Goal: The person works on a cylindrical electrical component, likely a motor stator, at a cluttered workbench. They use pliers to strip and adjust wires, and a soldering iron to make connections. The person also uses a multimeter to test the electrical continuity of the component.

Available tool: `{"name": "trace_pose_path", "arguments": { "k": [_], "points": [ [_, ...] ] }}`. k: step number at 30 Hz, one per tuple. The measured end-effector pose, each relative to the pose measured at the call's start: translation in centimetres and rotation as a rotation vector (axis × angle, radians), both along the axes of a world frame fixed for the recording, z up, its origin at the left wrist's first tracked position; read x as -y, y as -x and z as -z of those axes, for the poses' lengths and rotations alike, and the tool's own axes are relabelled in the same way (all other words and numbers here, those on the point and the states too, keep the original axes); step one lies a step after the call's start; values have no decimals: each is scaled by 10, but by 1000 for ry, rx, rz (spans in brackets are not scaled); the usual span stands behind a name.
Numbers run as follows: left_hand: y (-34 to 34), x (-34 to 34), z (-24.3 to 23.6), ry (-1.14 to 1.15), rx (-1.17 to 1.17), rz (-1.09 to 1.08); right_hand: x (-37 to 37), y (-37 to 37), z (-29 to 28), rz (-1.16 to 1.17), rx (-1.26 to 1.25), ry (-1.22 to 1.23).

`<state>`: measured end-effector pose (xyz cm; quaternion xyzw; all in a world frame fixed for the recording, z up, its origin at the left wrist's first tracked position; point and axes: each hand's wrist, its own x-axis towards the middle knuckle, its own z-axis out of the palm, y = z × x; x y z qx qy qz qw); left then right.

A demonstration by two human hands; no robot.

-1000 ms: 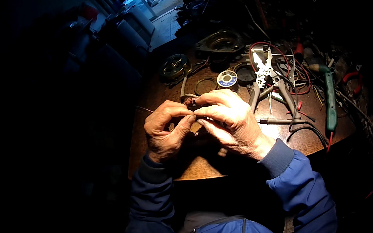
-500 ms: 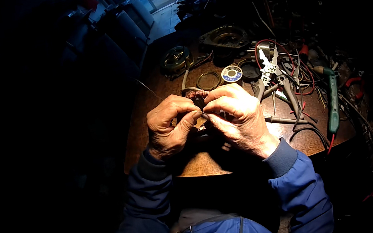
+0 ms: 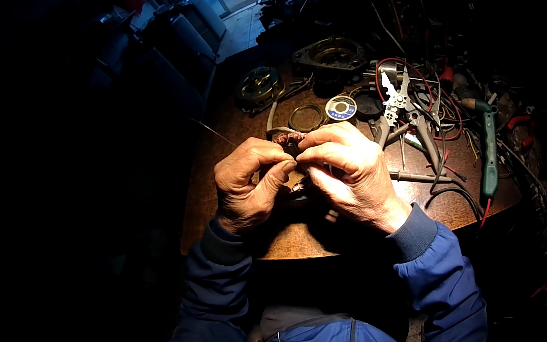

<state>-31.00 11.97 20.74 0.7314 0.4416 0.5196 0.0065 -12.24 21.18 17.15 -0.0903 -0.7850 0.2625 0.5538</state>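
Note:
My left hand (image 3: 250,180) and my right hand (image 3: 351,172) meet fingertip to fingertip over the middle of the wooden table (image 3: 285,246). Each has its thumb and forefinger pinched together. Whatever lies in the pinches is too small to make out. Beneath and between the hands sits a part with copper windings (image 3: 288,139), mostly hidden by my fingers. A pale cable (image 3: 272,116) runs up from it toward the back. One thin stiff wire (image 3: 214,130) sticks out beyond my left hand to the upper left; its other end is hidden.
Behind my hands lie a metal ring (image 3: 306,118), a solder spool (image 3: 340,108), a round brass-coloured part (image 3: 258,87) and a metal housing (image 3: 330,55). To the right are wire strippers (image 3: 396,99), a soldering iron (image 3: 419,177), a green-handled tool (image 3: 489,149) and tangled wires.
My right thumb and fingertips have shifted slightly at the pinch. My left hand and the things on the table look the same.

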Motion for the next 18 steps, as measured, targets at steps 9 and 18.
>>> {"name": "trace_pose_path", "arguments": {
  "k": [9, 18],
  "points": [
    [0, 1, 1, 2, -8, -12, -1, 1, 1, -9, 6, 62],
    [-1, -3, 1, 17, 58, -40, -3, 3, -1, -125, -44, 201]
  ]
}}
